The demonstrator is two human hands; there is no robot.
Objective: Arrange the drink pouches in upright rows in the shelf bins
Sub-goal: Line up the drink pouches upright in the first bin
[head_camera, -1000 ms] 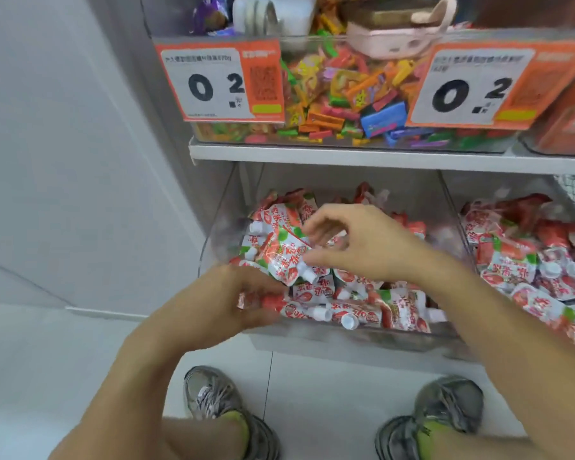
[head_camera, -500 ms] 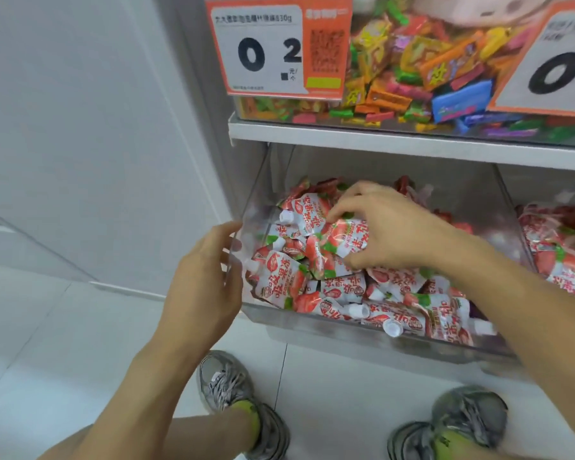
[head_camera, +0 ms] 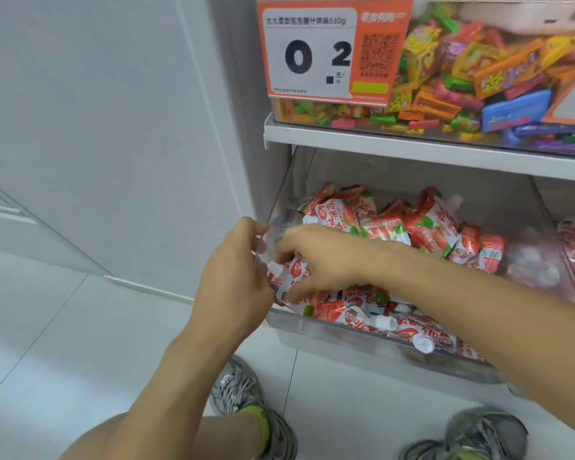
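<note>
Drink pouches [head_camera: 389,227]: lying heaped, not in rows, in the clear shelf bin [head_camera: 362,343] at centre right of the frame. Right hand [head_camera: 316,257] is pinching one pouch [head_camera: 296,277] at the bin's left front corner; left hand [head_camera: 236,280] is curling round the same corner, touching it. Risk: the slippery heap is likely sliding forward, toppling pouches over the low front wall.

orange price tag [head_camera: 332,49], "0 2"

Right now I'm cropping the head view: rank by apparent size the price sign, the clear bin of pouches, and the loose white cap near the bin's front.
1. clear bin
2. price sign
3. white cap
The cap is smallest despite being nearer the camera.
</note>
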